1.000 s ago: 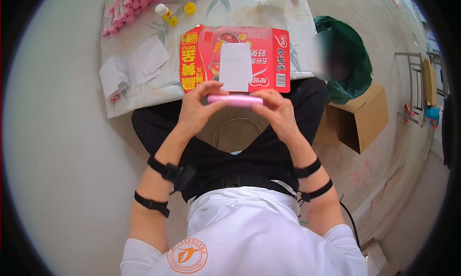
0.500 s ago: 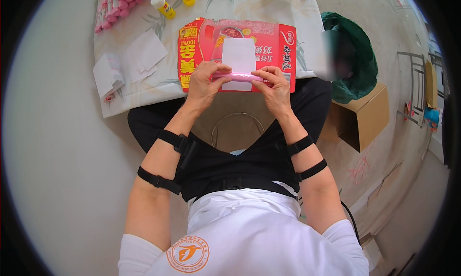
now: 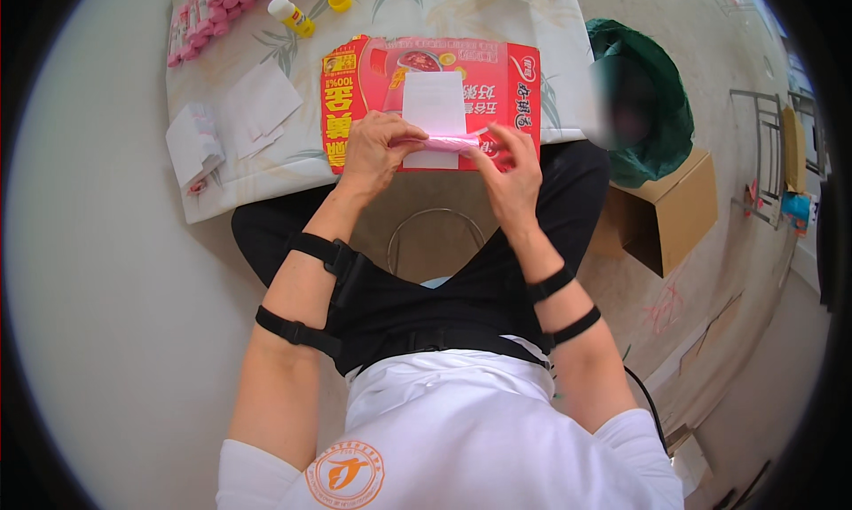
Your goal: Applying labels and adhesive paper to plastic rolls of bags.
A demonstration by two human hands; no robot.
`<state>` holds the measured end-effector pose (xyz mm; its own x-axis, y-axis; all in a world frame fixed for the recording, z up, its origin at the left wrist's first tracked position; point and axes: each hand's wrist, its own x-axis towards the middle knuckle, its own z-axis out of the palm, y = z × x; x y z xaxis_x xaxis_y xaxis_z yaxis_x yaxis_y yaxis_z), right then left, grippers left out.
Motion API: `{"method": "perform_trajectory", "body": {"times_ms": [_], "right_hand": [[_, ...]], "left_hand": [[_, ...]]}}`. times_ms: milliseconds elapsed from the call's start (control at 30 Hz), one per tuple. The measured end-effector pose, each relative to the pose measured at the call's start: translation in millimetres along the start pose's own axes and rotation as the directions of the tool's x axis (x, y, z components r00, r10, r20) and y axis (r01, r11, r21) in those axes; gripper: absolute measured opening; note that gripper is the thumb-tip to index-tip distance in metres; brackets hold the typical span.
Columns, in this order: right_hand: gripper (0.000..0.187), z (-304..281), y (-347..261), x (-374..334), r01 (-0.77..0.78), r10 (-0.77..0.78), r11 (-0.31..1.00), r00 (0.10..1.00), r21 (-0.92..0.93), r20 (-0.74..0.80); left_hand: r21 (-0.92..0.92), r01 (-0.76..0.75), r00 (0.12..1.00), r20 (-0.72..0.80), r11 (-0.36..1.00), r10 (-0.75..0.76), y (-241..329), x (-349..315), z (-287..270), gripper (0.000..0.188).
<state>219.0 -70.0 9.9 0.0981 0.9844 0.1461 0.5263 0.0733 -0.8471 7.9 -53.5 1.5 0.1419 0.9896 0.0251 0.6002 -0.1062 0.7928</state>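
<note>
A small roll of shiny pink plastic (image 3: 451, 143) lies crosswise over a white paper strip (image 3: 433, 102), which rests on a flat red printed package (image 3: 355, 102). My left hand (image 3: 377, 155) is closed on the roll's left end, thumb below and fingers above. At the other end, my right hand (image 3: 513, 173) has its thumb close to or touching the roll, while its slightly blurred forefinger is raised apart from it.
An uncapped glue stick (image 3: 293, 17) and its yellow cap (image 3: 339, 1) lie beyond the package. Pink rolls (image 3: 213, 17) are piled far left. White papers (image 3: 262, 102) and a folded paper stack (image 3: 193, 142) lie nearer. A green bag (image 3: 652, 110) and a cardboard box (image 3: 688, 208) stand right.
My right fingers have lifted off the roll's right end and spread apart. My left hand keeps its hold. The whole view has shifted slightly.
</note>
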Motion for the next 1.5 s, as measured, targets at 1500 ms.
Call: {"method": "perform_trajectory", "body": {"times_ms": [1500], "right_hand": [[0.031, 31.1, -34.4, -30.2, -0.569, 0.770, -0.166, 0.435, 0.805, 0.467]], "left_hand": [[-0.072, 0.034, 0.999, 0.042, 0.997, -0.031, -13.8, 4.3, 4.0, 0.015]]}}
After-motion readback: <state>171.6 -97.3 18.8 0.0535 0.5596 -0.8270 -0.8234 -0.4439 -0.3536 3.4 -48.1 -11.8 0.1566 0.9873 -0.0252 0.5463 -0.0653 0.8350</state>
